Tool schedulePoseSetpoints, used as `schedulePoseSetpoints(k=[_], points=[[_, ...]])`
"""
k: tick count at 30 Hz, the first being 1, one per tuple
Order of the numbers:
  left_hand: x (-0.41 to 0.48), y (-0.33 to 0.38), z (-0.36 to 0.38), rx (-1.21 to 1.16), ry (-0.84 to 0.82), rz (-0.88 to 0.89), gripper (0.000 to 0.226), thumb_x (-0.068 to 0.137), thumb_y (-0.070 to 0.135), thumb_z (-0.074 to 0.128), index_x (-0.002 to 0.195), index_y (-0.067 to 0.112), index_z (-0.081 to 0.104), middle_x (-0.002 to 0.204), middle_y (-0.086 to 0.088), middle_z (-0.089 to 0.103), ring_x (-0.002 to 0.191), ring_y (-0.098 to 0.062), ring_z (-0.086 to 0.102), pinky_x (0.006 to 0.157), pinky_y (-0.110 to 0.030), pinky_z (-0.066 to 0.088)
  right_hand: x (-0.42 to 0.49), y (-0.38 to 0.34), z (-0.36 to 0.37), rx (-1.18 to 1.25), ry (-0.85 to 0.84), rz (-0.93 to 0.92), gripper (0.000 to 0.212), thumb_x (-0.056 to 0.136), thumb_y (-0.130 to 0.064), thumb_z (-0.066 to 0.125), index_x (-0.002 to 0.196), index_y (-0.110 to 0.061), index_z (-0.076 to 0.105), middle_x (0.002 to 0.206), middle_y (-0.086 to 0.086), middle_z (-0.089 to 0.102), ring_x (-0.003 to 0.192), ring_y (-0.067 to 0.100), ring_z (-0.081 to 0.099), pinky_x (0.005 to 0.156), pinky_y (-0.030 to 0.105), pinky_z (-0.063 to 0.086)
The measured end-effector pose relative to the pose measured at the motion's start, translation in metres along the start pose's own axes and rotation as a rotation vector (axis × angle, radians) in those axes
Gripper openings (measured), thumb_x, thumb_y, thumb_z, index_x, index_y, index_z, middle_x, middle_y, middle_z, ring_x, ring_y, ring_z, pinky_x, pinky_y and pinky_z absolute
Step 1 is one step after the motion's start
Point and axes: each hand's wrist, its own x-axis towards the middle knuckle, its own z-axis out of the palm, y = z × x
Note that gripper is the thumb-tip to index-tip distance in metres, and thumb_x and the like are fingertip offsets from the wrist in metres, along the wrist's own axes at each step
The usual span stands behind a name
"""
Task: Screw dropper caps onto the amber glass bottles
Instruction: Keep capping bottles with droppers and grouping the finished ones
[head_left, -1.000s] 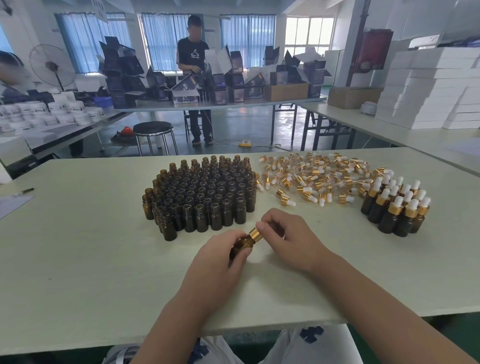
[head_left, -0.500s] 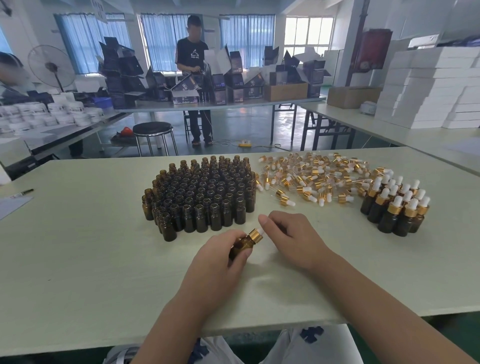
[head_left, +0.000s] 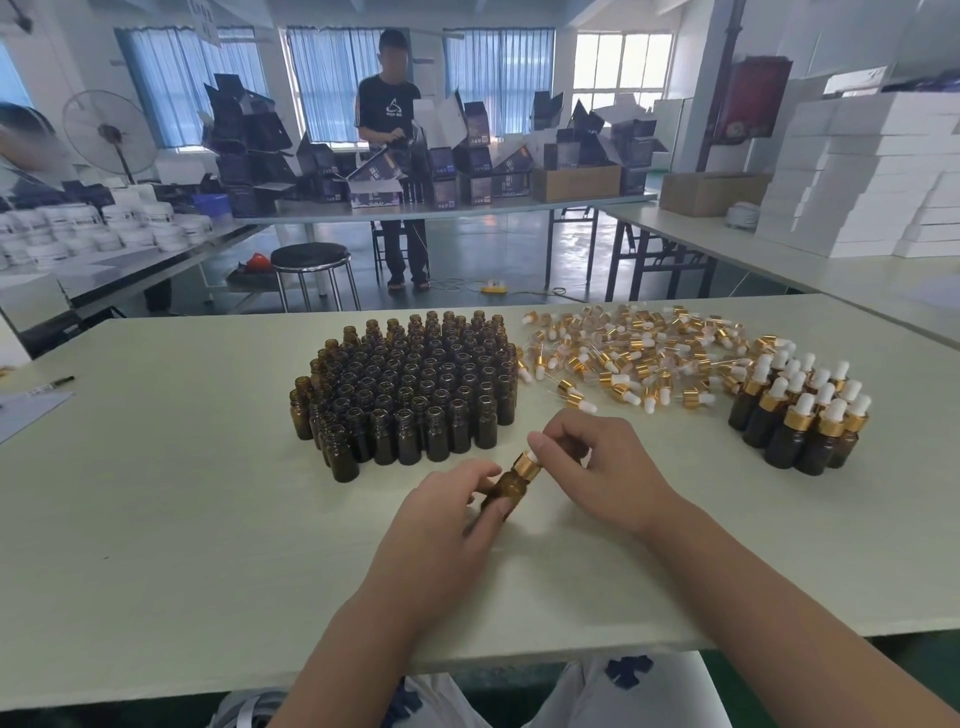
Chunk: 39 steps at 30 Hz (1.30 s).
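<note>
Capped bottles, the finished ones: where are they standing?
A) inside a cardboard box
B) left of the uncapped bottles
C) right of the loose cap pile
C: the capped bottles cluster just right of the loose dropper caps, far from the uncapped bottles.

packing workshop; long tables (head_left: 208, 519), stacked white boxes (head_left: 872, 176), massed amber bottles (head_left: 410, 384).

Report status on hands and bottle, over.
Left hand grips small amber glass bottle, tilted. Right hand pinches its gold-collared dropper cap. Nothing in the way; uncapped amber bottles stand clear behind.
</note>
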Motion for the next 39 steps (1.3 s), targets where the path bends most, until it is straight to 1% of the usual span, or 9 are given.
schedulePoseSetpoints(k=[2,5,8,12,16,20,25,29,39], points=[[0.0,-0.002,0.0,0.005,0.0,-0.015,0.033,0.096,0.033,0.05,0.129,0.031,0.049,0.109,0.017,0.059,0.098,-0.002,0.052,0.085,-0.02,0.044,0.003,-0.003,-0.011,-0.066,-0.003,-0.016,0.031,0.088,-0.044,0.054,0.069,-0.02,0.059,0.059,-0.001,0.055,0.056,0.012,0.047,0.055,0.031,0.04],[0.0,-0.004,0.001,0.009,0.007,-0.014,0.031,0.097,0.032,0.047,0.128,0.029,0.05,0.097,0.021,0.054,0.093,-0.002,0.053,0.082,-0.018,0.044,0.008,-0.006,-0.038,-0.194,-0.011,-0.034,0.03,0.09,-0.039,0.054,0.071,-0.016,0.058,0.058,0.0,0.054,0.053,0.014,0.047,0.054,0.034,0.042],[0.001,-0.005,0.003,0.015,0.013,-0.007,0.029,0.098,0.029,0.046,0.127,0.027,0.051,0.091,0.024,0.05,0.091,-0.002,0.051,0.081,-0.018,0.042,0.008,-0.003,-0.073,-0.323,-0.008,-0.017,0.028,0.092,-0.034,0.053,0.072,-0.015,0.059,0.057,0.0,0.052,0.05,0.014,0.046,0.051,0.029,0.039],[0.001,-0.006,0.003,0.022,0.018,-0.007,0.029,0.098,0.026,0.047,0.126,0.026,0.052,0.093,0.022,0.051,0.093,-0.002,0.05,0.083,-0.017,0.039,0.007,0.007,-0.124,-0.494,0.008,0.063,0.027,0.093,-0.033,0.055,0.069,-0.02,0.058,0.054,-0.006,0.051,0.051,0.011,0.047,0.051,0.027,0.035],[0.002,-0.004,0.002,0.044,0.019,-0.006,0.028,0.098,0.025,0.047,0.124,0.026,0.054,0.097,0.019,0.052,0.098,-0.002,0.05,0.087,-0.016,0.039,0.011,0.017,-0.17,-0.601,-0.004,0.181,0.021,0.091,-0.035,0.057,0.073,-0.025,0.062,0.068,-0.002,0.062,0.067,0.017,0.057,0.057,0.025,0.04],[0.001,-0.004,0.003,0.06,0.019,-0.01,0.027,0.098,0.025,0.047,0.123,0.025,0.056,0.098,0.019,0.052,0.098,-0.001,0.049,0.087,-0.014,0.037,0.022,0.025,-0.198,-0.652,0.02,0.21,0.021,0.091,-0.037,0.058,0.073,-0.027,0.06,0.07,-0.007,0.061,0.066,0.008,0.053,0.055,0.021,0.033],[0.001,-0.004,0.002,0.059,0.017,-0.015,0.026,0.097,0.025,0.047,0.121,0.026,0.057,0.099,0.02,0.053,0.099,-0.001,0.05,0.088,-0.015,0.039,0.034,0.042,-0.209,-0.659,0.023,0.26,0.021,0.091,-0.037,0.058,0.075,-0.024,0.062,0.071,-0.005,0.061,0.067,0.011,0.053,0.056,0.022,0.036],[0.0,-0.005,0.002,0.053,0.019,-0.018,0.025,0.097,0.025,0.048,0.12,0.027,0.057,0.097,0.021,0.053,0.097,-0.001,0.05,0.087,-0.018,0.04,0.04,0.056,-0.203,-0.687,-0.013,0.273,0.02,0.091,-0.038,0.058,0.079,-0.024,0.063,0.074,-0.009,0.061,0.071,0.006,0.052,0.057,0.02,0.035],[0.001,-0.005,0.002,0.041,0.01,-0.01,0.026,0.095,0.023,0.05,0.12,0.025,0.057,0.096,0.018,0.057,0.096,-0.003,0.05,0.087,-0.02,0.041,0.044,0.073,-0.186,-0.933,-0.152,0.336,0.02,0.093,-0.033,0.057,0.094,-0.016,0.067,0.074,-0.007,0.059,0.068,0.008,0.052,0.057,0.022,0.04]])
